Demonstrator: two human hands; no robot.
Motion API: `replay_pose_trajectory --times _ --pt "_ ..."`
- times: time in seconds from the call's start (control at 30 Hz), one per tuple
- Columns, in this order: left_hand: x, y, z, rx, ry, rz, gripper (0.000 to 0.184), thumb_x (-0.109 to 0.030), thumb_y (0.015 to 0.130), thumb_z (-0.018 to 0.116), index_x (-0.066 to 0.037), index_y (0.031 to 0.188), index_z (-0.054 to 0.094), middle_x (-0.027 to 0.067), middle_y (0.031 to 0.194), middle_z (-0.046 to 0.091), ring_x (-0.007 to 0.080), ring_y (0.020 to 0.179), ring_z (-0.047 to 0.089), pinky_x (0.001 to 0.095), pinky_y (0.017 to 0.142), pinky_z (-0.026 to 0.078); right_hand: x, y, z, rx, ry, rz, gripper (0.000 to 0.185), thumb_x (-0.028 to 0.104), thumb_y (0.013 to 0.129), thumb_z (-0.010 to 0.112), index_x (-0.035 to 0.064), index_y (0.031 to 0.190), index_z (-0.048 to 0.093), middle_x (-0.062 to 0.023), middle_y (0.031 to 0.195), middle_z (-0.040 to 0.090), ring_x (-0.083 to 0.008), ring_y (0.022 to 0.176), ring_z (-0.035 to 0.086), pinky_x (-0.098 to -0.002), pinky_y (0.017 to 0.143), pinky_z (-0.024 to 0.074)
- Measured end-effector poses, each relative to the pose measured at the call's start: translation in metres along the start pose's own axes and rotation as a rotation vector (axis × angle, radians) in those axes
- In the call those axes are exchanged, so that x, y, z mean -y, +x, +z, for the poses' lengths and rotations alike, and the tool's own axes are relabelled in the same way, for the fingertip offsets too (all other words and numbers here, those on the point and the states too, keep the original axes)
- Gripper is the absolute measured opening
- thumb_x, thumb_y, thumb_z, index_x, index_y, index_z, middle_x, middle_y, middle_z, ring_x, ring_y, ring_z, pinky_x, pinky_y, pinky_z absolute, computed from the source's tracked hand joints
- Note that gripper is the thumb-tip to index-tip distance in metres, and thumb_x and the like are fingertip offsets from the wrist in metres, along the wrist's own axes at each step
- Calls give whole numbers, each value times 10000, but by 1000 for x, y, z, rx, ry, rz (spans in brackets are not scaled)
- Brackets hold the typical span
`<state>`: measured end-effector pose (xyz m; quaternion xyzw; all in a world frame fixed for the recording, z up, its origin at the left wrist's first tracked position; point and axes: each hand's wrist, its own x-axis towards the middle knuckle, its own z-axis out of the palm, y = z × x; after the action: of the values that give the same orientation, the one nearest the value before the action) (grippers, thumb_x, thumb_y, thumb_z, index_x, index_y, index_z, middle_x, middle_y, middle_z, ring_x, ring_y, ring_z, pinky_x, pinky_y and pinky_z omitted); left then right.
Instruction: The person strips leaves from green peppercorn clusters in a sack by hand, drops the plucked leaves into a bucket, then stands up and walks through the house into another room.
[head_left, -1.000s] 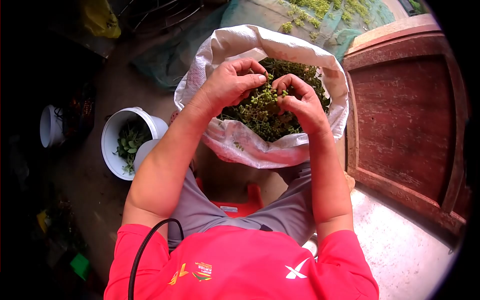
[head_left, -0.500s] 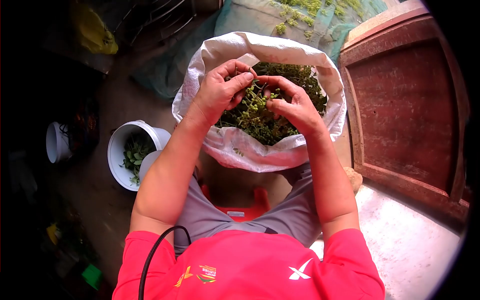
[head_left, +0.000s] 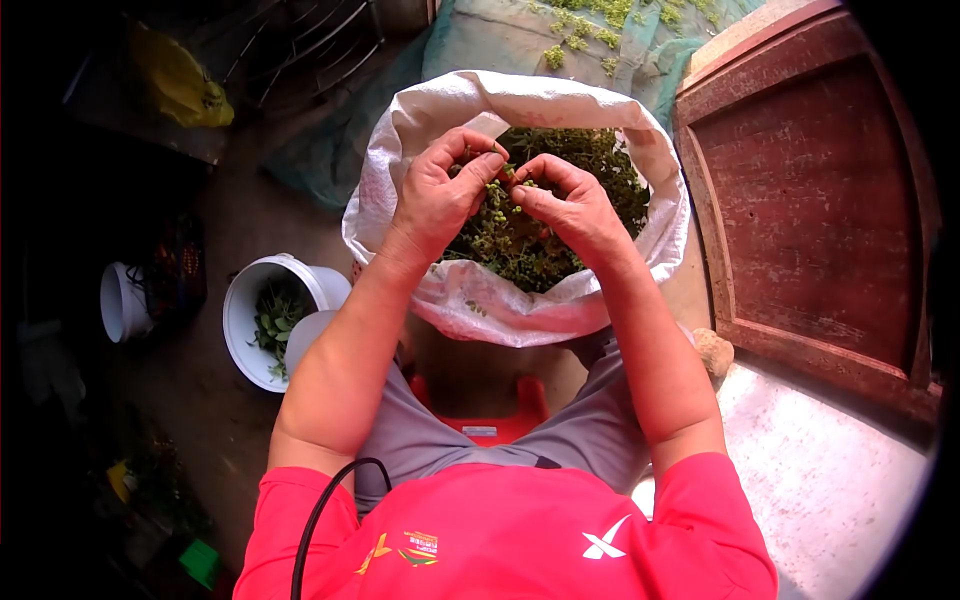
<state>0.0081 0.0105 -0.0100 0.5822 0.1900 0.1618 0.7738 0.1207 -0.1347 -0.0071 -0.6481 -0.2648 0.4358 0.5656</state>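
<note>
Both hands are over a white woven sack (head_left: 480, 305) with its rim rolled open. Inside it lies a heap of green berry clusters (head_left: 530, 250) on thin stems. My left hand (head_left: 450, 190) is closed, thumb and forefinger pinching a sprig of green berries (head_left: 503, 180). Close beside it on the right, my right hand (head_left: 575, 205) is also closed, its thumb and forefinger pinched at the same sprig. Fingers partly hide the sprig, and the lower fingers of both hands are curled under.
A white bucket (head_left: 240, 345) with green leaves (head_left: 278, 320) stands at the left, another white bucket (head_left: 122, 300) farther off. Green netting (head_left: 480, 45) with scattered berry clusters lies behind the sack. A red wooden panel (head_left: 810, 200) stands right. A red stool (head_left: 500, 425) is beneath me.
My right hand has drawn in toward the left, its finger and thumb closing at the sprig. Less of the berry cluster shows between the hands. The view has shifted slightly.
</note>
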Motion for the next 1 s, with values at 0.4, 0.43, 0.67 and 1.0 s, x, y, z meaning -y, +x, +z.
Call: replay_pose_trajectory --times 0.4,0.43,0.67,1.0 --pt "1 0 0 15 -120 -24 19 -82 934 520 -66 944 521 30 833 632 34 517 472 176 408 347 5 -4 6 18 20 81 214 249 865 683 85 998 649 74 723 561 -9 586 483 -175 503 376" --pt "0 0 1 13 -133 -25 21 -81 933 523 -64 944 524 30 836 634 33 524 472 177 421 355 2 -4 6 39 108 76 213 260 863 687 90 987 651 74 728 555 -8 596 483 -174 508 378" --pt "8 -6 2 22 159 77 44 -84 908 560 -47 924 576 22 793 622 59 629 543 210 564 437 1 -5 8 50 66 94 163 218 854 686 79 927 642 58 751 560 -15 641 481 -183 544 386" --pt "5 -3 -4 13 215 83 73 -98 901 561 -36 936 579 28 816 631 87 709 555 240 664 458 -9 0 1 100 -257 -121 177 182 819 681 36 912 644 -17 844 601 -98 799 577 -263 712 477"
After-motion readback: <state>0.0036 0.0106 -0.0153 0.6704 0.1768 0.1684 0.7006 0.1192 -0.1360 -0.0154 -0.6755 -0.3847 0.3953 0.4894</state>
